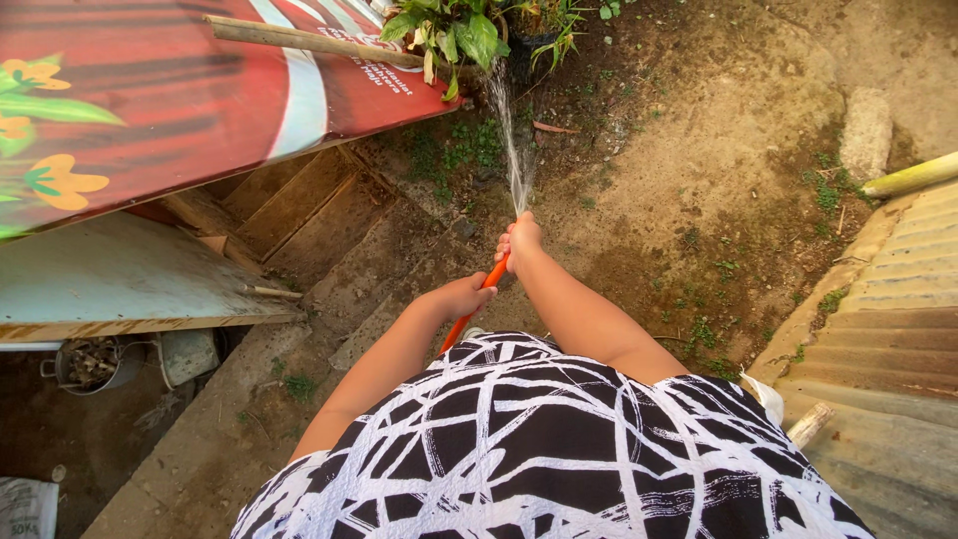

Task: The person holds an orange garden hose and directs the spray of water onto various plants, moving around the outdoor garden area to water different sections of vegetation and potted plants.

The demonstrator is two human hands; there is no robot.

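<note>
A red printed banner slopes over wooden planks. Below the banner sits a metal pot; far right of it lie a stone and corrugated sheeting.

Your garment is black with white crisscross lines. Above it, the hose is orange. Left of the hose, the banner is red with yellow flowers.

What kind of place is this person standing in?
Most likely a backyard or garden plot outdoors. The ground is bare dirt with patches of weeds, both hands hold an orange hose spraying water at a leafy potted plant, and corrugated sheeting lies alongside.
</note>
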